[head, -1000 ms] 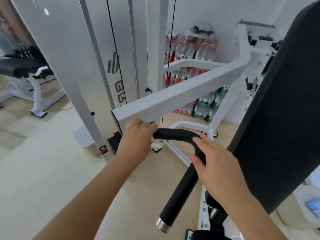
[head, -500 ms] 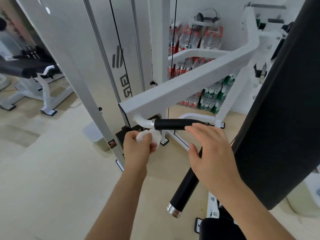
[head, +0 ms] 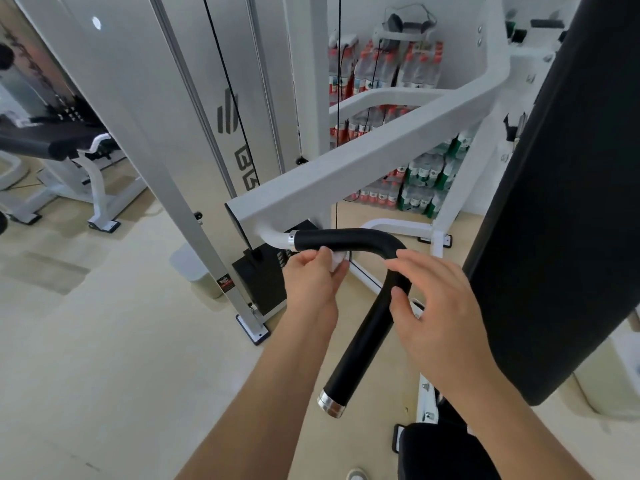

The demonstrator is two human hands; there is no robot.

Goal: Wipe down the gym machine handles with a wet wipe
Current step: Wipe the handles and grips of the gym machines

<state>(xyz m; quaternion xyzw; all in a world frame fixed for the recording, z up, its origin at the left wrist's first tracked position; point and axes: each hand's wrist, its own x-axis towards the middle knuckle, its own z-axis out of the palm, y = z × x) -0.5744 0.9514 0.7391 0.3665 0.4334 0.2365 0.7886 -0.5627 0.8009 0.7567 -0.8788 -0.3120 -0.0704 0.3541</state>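
Note:
A black bent handle [head: 360, 327] with silver end caps hangs from the machine's white arm [head: 346, 174]. My left hand [head: 311, 285] pinches a small balled white wet wipe [head: 337, 259] just under the handle's horizontal part, touching or nearly touching its underside. My right hand [head: 440, 306] hovers over the bend of the handle with its fingers loosely curved. The thumb lies against the downward part, and the fingers do not wrap round it.
A tall black back pad [head: 554, 202] stands at the right. A silver weight-stack tower [head: 166, 140] with black cables rises behind the handle. Packs of bottled water [head: 415, 174] are stacked at the back wall. A bench [head: 52, 143] stands far left on the beige floor.
My left hand has come off the handle's inner end and moved right under the horizontal part with the wipe. My right hand has loosened its hold on the bend and lifted slightly.

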